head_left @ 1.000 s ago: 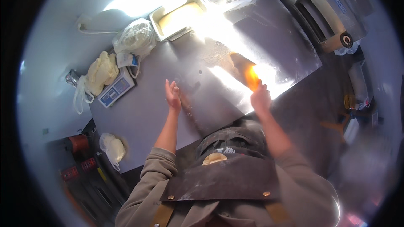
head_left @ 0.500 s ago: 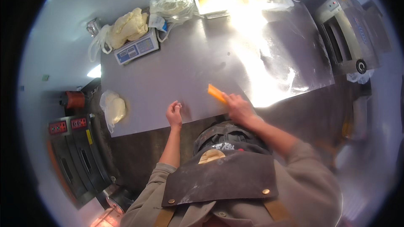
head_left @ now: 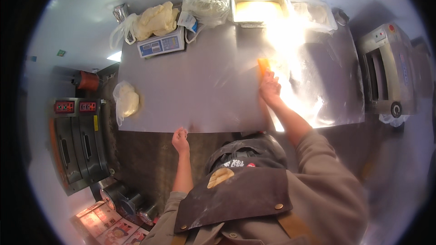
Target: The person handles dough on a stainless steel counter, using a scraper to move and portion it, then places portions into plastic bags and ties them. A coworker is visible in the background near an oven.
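Observation:
My right hand (head_left: pixel 270 89) is closed around an orange scraper (head_left: pixel 263 65) and reaches over the middle right of the metal worktable (head_left: pixel 195 86). The scraper is at or just above the table surface, beside a bright patch of glare; contact is hard to tell. Near the table's front edge, my left hand (head_left: pixel 180 139) hangs with its fingers curled in, and I see nothing in it. A clear bag with pale dough (head_left: pixel 128 103) lies at the table's left edge.
Along the back stand a scale (head_left: pixel 160 45) bearing bagged dough (head_left: pixel 156 20), a clear bag (head_left: pixel 206 7), a tray with yellow contents (head_left: pixel 259 11) and a white tub (head_left: pixel 311 13). A metal machine (head_left: pixel 386 68) stands right, an oven (head_left: pixel 77 145) left.
My right hand has moved the scraper farther over the table and to the right. My left hand has drawn back toward the front edge. The whole view has shifted slightly.

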The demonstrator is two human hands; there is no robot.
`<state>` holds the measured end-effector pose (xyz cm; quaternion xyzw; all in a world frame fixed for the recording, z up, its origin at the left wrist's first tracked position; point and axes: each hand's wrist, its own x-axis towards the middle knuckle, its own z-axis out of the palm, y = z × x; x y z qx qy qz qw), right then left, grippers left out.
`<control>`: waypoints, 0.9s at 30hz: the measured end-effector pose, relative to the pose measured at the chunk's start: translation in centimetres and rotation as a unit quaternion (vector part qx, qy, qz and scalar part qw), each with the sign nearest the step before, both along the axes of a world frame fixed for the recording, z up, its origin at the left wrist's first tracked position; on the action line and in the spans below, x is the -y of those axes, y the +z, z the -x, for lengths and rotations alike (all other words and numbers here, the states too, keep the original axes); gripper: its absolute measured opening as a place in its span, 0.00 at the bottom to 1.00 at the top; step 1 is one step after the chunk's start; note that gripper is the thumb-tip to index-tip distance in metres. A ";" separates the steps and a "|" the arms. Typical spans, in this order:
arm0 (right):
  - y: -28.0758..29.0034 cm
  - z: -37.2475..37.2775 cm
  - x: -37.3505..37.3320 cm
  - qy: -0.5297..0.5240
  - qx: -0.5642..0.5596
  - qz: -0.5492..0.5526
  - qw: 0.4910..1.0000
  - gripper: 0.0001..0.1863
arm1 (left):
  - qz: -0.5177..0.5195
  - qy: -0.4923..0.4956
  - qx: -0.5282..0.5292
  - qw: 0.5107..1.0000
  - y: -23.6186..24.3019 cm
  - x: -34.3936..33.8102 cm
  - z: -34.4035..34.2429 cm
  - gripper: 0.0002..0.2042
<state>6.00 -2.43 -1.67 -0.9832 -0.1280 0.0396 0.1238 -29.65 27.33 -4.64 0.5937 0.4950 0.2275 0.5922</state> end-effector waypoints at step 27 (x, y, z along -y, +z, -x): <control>4.6 0.1 3.5 0.225 0.021 -0.153 0.962 0.33 | -0.018 -0.067 -0.013 0.998 0.8 4.6 -2.9 0.13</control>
